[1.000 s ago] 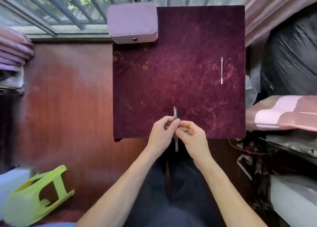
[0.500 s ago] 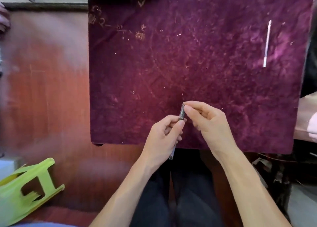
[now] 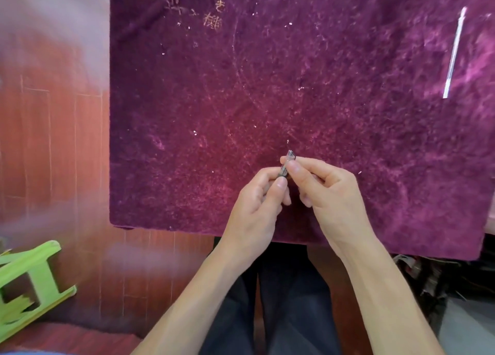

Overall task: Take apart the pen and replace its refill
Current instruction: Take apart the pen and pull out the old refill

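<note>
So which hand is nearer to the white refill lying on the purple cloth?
Right. The right hand is below and left of the white refill; the left hand is further left. Both pinch the pen.

A purple velvet-covered table (image 3: 214,100) carries a thin white refill (image 3: 453,54) near its far right edge.
</note>
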Tool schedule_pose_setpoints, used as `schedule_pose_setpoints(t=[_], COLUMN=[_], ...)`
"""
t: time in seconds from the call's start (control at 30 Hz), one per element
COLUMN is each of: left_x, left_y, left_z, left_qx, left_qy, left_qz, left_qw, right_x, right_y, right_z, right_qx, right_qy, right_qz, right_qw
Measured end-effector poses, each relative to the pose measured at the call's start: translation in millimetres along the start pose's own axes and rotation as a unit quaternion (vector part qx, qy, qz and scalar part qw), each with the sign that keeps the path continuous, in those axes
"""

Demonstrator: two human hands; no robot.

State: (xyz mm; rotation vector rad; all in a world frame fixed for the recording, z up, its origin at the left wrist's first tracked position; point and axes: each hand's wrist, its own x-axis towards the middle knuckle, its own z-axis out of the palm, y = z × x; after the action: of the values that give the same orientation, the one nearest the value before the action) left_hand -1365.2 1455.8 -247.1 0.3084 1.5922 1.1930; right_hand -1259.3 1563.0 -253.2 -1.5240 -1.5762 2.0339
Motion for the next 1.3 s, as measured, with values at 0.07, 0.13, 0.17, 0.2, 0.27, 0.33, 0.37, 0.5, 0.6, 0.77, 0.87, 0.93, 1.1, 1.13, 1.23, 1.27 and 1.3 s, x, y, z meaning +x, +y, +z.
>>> schedule_pose_setpoints(t=[0.07,0.13,0.17,0.2,0.27,0.33,0.37,0.5,0.6,0.77,0.87,0.93,1.1,1.13,1.23,1.27,1.3], left_x=[2,4,5,6,7,8,8,10,11,11,11,12,11,10,8,8,7], left_y=[3,6,8,9,10,11,10,9,8,9,11,13,14,14,14,14,14], left_z=[2,3,4,4,5,8,9,15,17,16,16,15,12,11,10,9,9], left_qx=[0.019,0.019,0.016,0.011,0.001,-0.001,0.001,0.020,0.031,0.057,0.061,0.057,0.048,0.048,0.047,0.046,0.044], left_qy=[0.003,0.006,0.003,-0.002,-0.010,-0.007,0.000,0.027,0.040,0.053,0.059,0.063,0.058,0.055,0.048,0.046,0.045], left_qz=[-0.005,-0.017,-0.023,-0.027,-0.033,-0.034,-0.031,0.000,0.014,0.033,0.039,0.039,0.039,0.038,0.040,0.042,0.045], left_qw=[1.000,1.000,1.000,1.000,0.999,0.999,1.000,0.999,0.999,0.996,0.996,0.996,0.996,0.997,0.997,0.997,0.997], right_x=[0,0,0,0,-1,-2,-3,-3,-1,-1,-2,-2,-5,-6,-8,-8,-8], right_y=[-1,-2,-2,-1,2,5,7,10,11,9,6,4,3,3,5,5,5], right_z=[-1,-1,-1,-1,2,4,5,8,9,13,17,20,25,26,28,28,28], right_qx=[-0.007,-0.008,-0.009,-0.009,-0.005,0.002,0.006,0.032,0.047,0.069,0.086,0.091,0.105,0.105,0.114,0.112,0.109], right_qy=[0.003,0.005,0.007,0.008,0.008,0.011,0.014,0.036,0.040,0.027,0.027,0.027,0.028,0.027,0.031,0.034,0.037], right_qz=[0.001,0.000,-0.004,-0.009,-0.017,-0.019,-0.022,-0.024,-0.035,-0.029,-0.019,-0.015,-0.009,-0.007,-0.002,-0.001,0.001], right_qw=[1.000,1.000,1.000,1.000,1.000,1.000,1.000,0.999,0.997,0.997,0.996,0.995,0.994,0.994,0.993,0.993,0.993])
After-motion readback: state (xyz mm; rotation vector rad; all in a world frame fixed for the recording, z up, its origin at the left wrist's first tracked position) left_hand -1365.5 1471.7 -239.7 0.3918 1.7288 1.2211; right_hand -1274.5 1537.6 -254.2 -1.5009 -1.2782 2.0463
